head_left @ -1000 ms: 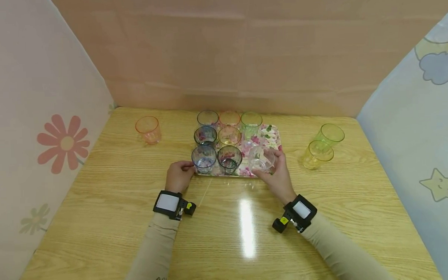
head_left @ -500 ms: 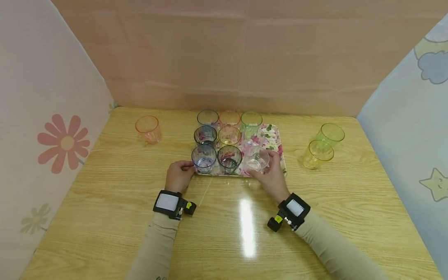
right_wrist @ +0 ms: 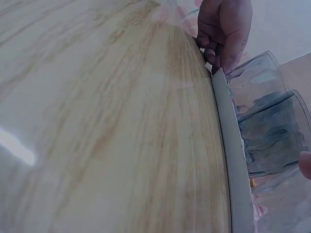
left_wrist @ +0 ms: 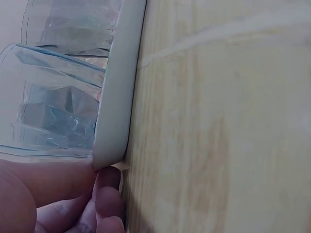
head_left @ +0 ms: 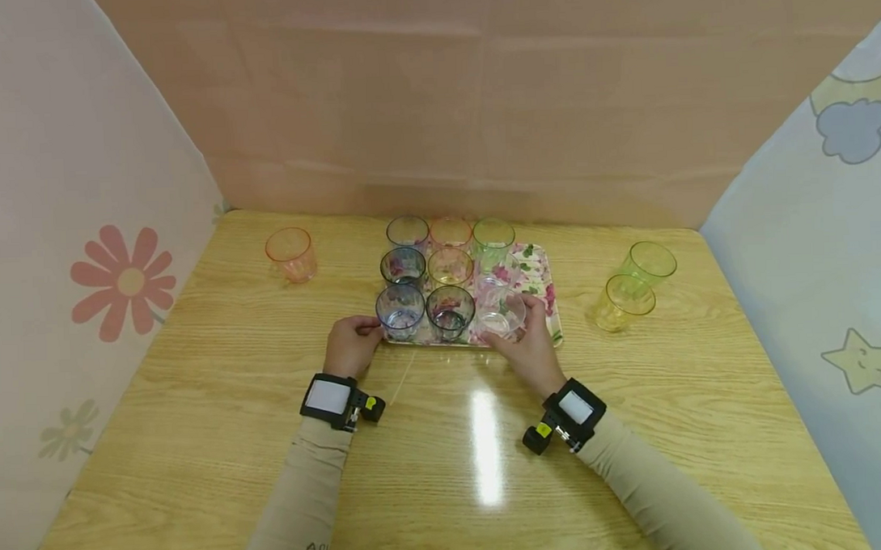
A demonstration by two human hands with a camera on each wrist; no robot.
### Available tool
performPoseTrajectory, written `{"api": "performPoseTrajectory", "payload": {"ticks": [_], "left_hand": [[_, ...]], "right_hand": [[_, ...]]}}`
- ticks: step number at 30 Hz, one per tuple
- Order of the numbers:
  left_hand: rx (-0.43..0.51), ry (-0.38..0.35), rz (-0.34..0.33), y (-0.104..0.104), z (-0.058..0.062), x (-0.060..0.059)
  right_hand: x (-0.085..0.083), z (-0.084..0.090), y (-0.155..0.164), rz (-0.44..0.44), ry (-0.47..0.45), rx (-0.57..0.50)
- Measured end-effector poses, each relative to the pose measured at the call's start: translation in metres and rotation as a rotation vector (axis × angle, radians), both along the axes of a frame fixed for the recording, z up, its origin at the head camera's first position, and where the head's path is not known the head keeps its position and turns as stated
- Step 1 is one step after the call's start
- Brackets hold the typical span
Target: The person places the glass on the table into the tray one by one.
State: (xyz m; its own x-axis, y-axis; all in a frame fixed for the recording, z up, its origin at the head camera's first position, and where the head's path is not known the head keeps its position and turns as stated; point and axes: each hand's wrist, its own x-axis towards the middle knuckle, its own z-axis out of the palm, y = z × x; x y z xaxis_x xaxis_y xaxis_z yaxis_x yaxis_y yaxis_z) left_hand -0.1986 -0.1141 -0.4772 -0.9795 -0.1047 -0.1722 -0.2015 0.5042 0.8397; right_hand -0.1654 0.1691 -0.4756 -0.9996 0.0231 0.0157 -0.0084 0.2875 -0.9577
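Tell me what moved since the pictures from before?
The right hand carried the clear cup left and set it down on the flowery tray, its grip round the cup. The left hand kept holding the tray's corner; the other cups stayed put.

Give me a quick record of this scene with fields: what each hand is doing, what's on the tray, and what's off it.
left hand: grips the near left corner of the floral tray
right hand: holds the clear cup at the tray's near right
cups on tray: nine, in three rows of three
near row: blue cup, dark cup, clear cup
off tray, left: orange cup
off tray, right: two yellow-green cups
surface: wooden table
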Motion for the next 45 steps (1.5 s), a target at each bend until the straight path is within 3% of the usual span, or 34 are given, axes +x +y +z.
{"api": "performPoseTrajectory", "payload": {"ticks": [10, 16, 24, 28, 32, 40, 45], "left_hand": [[0.000, -0.023, 0.003, 0.002, 0.001, -0.001], [0.003, -0.014, -0.012, 0.002, 0.001, -0.001], [-0.007, 0.016, -0.025, -0.001, 0.000, -0.001], [-0.019, 0.024, -0.023, -0.002, -0.001, 0.000], [-0.016, 0.012, -0.017, -0.001, -0.001, 0.000], [-0.018, -0.010, -0.011, 0.000, 0.000, 0.000], [-0.019, -0.004, -0.014, 0.000, -0.001, 0.001]], "right_hand": [[0.000, -0.003, 0.002, 0.007, -0.006, 0.018], [0.002, 0.004, 0.006, -0.007, -0.013, 0.040], [0.007, 0.019, 0.021, -0.065, 0.142, -0.019], [0.003, 0.020, 0.034, -0.162, 0.166, 0.124], [-0.001, 0.014, 0.054, -0.218, 0.079, 0.323], [0.001, 0.007, 0.080, -0.073, -0.203, 0.661], [0.000, 0.006, 0.082, -0.015, -0.239, 0.767]]}}
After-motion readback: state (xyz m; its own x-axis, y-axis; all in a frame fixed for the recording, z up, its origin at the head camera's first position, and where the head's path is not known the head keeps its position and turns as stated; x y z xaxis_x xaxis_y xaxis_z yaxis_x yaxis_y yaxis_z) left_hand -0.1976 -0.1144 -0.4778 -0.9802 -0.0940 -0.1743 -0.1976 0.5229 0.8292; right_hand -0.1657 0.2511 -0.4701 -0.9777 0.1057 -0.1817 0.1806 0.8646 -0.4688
